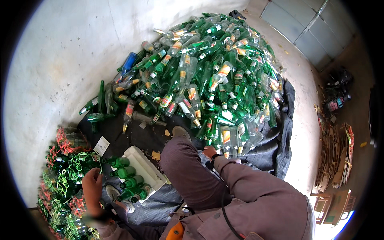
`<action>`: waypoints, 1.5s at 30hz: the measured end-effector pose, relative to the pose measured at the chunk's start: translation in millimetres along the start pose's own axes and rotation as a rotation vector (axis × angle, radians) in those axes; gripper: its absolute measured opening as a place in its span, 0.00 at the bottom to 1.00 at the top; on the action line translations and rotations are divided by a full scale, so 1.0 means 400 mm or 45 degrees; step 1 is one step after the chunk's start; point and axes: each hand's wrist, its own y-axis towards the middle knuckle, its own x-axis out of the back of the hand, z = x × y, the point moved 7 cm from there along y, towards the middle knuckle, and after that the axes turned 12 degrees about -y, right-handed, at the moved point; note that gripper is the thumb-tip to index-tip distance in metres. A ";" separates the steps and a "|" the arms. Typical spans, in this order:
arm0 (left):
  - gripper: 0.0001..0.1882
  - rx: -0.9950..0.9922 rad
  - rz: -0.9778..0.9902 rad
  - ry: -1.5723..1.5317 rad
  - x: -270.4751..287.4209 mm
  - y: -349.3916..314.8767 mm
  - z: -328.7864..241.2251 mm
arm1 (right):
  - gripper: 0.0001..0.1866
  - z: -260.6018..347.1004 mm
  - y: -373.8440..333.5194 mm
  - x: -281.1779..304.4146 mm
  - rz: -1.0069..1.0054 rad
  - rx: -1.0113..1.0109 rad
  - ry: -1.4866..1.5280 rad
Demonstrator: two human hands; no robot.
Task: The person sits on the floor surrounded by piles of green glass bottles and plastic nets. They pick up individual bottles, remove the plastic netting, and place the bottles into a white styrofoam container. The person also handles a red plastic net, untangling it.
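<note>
At the lower left my left hand (93,187) is raised with its fingers bent together beside a pale green cord (100,163); whether the cord is in its grip I cannot make out. Right by it, several green glass bottles (131,181) lie side by side in a white foam box (158,179). My right hand (209,152) is past my bent knee, close to the near edge of a large heap of bottles (208,76). Clear bottles (226,140) with labels stand or lean just beyond it. Its fingers are partly hidden, and nothing shows clearly in them.
Bottles bundled in red and green netting or cord (68,180) crowd the left edge. Black sheeting (284,140) lies under the heap, which leans toward a pale wall (80,44). A white card (101,146) lies near the box. Flattened cardboard (334,160) stands at the right.
</note>
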 end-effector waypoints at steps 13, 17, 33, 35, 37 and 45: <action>0.11 -0.010 -0.005 -0.074 -0.022 0.005 0.002 | 0.29 -0.005 0.043 0.003 0.043 -0.013 -0.007; 0.12 0.009 0.018 -0.128 -0.029 0.007 0.014 | 0.25 0.005 0.010 0.048 -0.090 0.001 -0.131; 0.11 -0.144 -0.023 -0.021 0.012 -0.006 0.010 | 0.10 0.198 -0.211 0.285 -0.609 0.298 -0.211; 0.11 -0.111 -0.032 -0.028 0.028 -0.014 0.027 | 0.10 0.206 -0.210 0.302 -0.616 0.336 -0.087; 0.11 -0.124 -0.063 -0.092 0.029 -0.002 0.014 | 0.11 0.210 -0.217 0.356 -0.684 0.413 0.078; 0.12 -0.298 -0.214 -0.131 0.108 -0.045 -0.018 | 0.12 0.271 -0.282 0.517 -0.662 0.575 0.268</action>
